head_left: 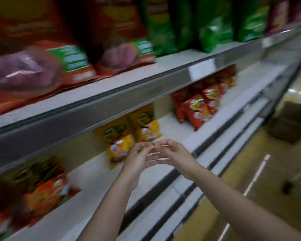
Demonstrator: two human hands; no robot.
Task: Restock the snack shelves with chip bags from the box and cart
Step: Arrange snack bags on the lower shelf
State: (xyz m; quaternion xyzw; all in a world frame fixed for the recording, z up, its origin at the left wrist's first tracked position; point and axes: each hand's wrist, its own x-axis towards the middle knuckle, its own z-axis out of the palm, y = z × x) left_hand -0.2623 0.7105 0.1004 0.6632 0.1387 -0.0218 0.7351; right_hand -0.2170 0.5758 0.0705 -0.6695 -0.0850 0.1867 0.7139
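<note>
Both my hands hover close together over the front of the middle shelf (97,180), fingers spread and curled, holding nothing. My left hand (139,157) is just right of a pair of yellow chip bags (122,141) standing on that shelf. My right hand (174,152) nearly touches the left one at the fingertips. Red chip bags (198,105) stand farther right on the same shelf. Orange and green bags (42,185) stand at the left. The view is blurred by motion.
The shelf above (111,100) carries large red bags (33,63) at left and green bags (214,26) at right. A brown cardboard box (290,122) sits on the floor at the right, beside the lower shelf edges (207,181).
</note>
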